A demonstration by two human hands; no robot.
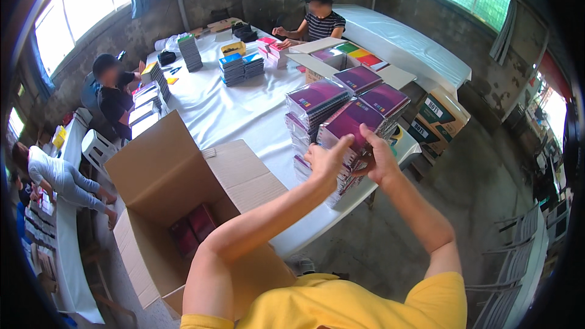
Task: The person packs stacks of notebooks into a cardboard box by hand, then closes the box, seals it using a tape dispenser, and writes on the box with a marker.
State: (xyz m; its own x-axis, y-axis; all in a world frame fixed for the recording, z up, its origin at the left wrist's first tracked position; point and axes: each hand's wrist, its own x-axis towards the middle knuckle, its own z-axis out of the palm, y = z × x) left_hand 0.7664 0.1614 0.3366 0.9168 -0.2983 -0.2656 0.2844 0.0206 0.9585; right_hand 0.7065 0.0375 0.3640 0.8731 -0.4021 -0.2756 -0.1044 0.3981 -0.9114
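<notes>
Purple notebooks [342, 123]: in tall piles by the near right corner of the white table [256, 113].
Left hand [329, 158]: half curled, touching the nearest pile; I cannot tell if it grips.
Right hand [380, 157]: thumb on top, fingers bent, holding that same pile.
Brown box [159, 161]: open beside the near edge, dark red books [202, 220] inside.
Striped shirt [324, 25]: on a person at the far edge.

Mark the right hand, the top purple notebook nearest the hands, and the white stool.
Right hand [380, 159], head view: near the thumb's base.
Notebook [348, 118], head view: on its purple cover.
Stool [97, 143], head view: on its upper part.
</notes>
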